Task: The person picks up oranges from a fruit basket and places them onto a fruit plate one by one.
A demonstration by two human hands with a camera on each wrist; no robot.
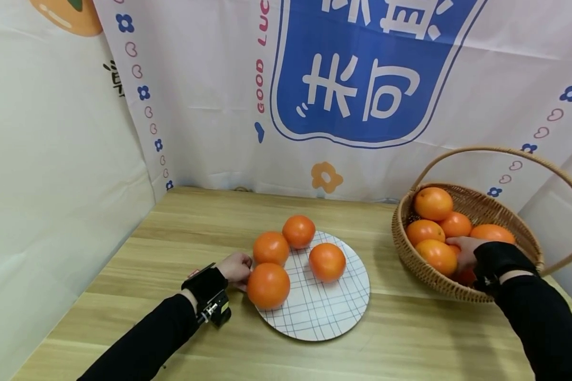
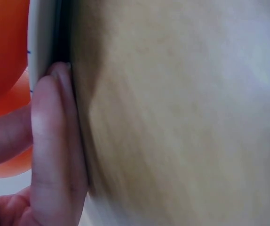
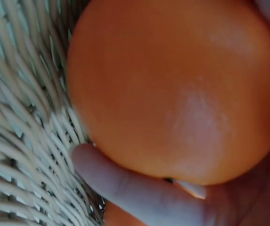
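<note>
A round white plate (image 1: 321, 317) with a blue grid pattern carries several oranges (image 1: 327, 262). My left hand (image 1: 237, 267) is at the plate's left edge, beside the nearest orange (image 1: 269, 286). In the left wrist view its fingers (image 2: 50, 141) lie along the rim from below, with another digit bent over the top, pinching the plate. Inside a wicker basket (image 1: 412, 264) on the right, my right hand (image 1: 466, 251) grips an orange (image 3: 177, 89). The right wrist view shows the thumb (image 3: 130, 188) curled along this orange, close to the woven wall; its far side is hidden.
Several more oranges (image 1: 434, 203) fill the basket, whose tall arched handle (image 1: 498, 150) rises over it. Both stand on a wooden table (image 1: 205, 222). A printed white cloth (image 1: 209, 106) hangs behind the table, and a pale sheet (image 1: 52, 185) borders its left side.
</note>
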